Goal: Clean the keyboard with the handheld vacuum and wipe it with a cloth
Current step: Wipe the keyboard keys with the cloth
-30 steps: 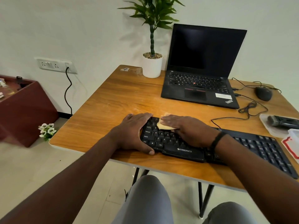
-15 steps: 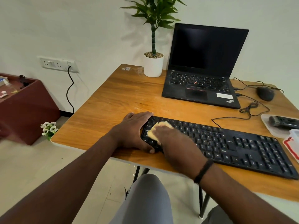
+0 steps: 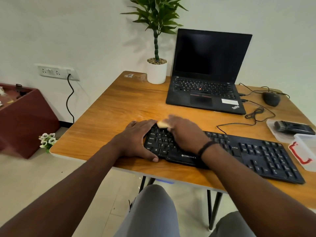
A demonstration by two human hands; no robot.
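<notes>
A black Zebronics keyboard lies along the front of the wooden desk. My left hand grips its left end, thumb on the front edge and fingers over the back edge. My right hand, blurred by motion, holds a small yellow cloth against the keys at the keyboard's far-left corner. Only a bit of the cloth shows past my fingers. A black handheld vacuum lies on a clear plastic lid at the right edge, away from both hands.
An open black laptop stands at the back, a white potted plant to its left, a black mouse and coiled cables to its right. A clear plastic box with a red clasp touches the keyboard's right end.
My right hand slid the cloth from the near-left keys up to the keyboard's back-left corner. The left hand has kept its grip on the keyboard's left end.
</notes>
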